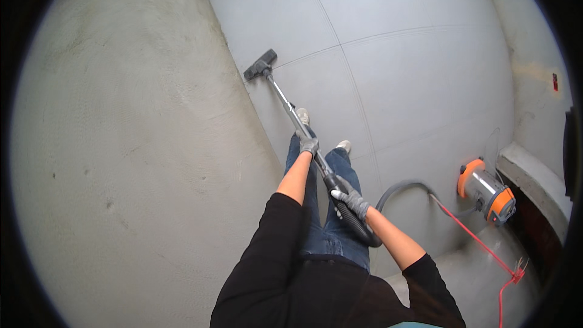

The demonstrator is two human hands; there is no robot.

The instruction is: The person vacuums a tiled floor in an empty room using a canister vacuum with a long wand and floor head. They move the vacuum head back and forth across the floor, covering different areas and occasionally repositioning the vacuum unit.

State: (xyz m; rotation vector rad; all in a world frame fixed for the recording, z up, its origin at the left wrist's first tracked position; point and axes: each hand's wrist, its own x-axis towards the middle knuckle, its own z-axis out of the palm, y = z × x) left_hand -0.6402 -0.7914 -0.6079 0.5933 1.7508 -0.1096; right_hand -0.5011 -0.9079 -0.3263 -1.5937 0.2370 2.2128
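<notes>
In grey gloves, both my hands grip a vacuum cleaner wand (296, 116) that slants away from me to the upper left. My left hand (309, 145) is closed round the metal tube about halfway along. Nearer my body, my right hand (350, 198) wraps the black handle, where the ribbed hose (358, 226) begins. At the far end, the dark floor head (260, 65) rests on the grey tiles beside the foot of the left wall. The hose loops right toward an orange and silver vacuum cleaner (486, 191) standing on the floor.
A bare plastered wall (133, 146) rises close on my left. Large grey tiles (419, 79) with dark joints cover the floor. A red cord (477, 238) runs from the hose toward the lower right, with a knot in it. Behind the vacuum is a concrete ledge (534, 177).
</notes>
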